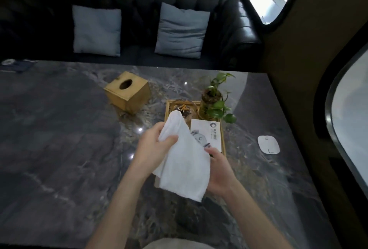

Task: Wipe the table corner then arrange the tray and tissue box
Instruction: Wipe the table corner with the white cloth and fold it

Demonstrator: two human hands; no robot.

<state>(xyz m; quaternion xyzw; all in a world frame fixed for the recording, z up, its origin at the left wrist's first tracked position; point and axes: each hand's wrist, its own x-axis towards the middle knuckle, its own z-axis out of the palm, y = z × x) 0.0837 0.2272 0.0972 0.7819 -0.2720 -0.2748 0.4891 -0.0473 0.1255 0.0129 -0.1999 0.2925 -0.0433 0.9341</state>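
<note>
Both my hands hold a white cloth (183, 161) above the near end of a wooden tray (223, 139). My left hand (153, 147) grips the cloth's upper left edge. My right hand (219, 171) holds its right side from below. The tray lies on the dark marble table (59, 139) and carries a glass ashtray (184, 107) with cigarette butts, a potted green plant (214, 101) and a white card (209, 135). A wooden tissue box (127, 92) with an oval hole stands tilted to the tray's upper left. The cloth hides the tray's near part.
A small white flat device (268, 144) lies on the table to the right of the tray. A black leather sofa (239, 35) with two grey cushions runs behind the table. A wall with rounded windows (350, 119) closes the right side.
</note>
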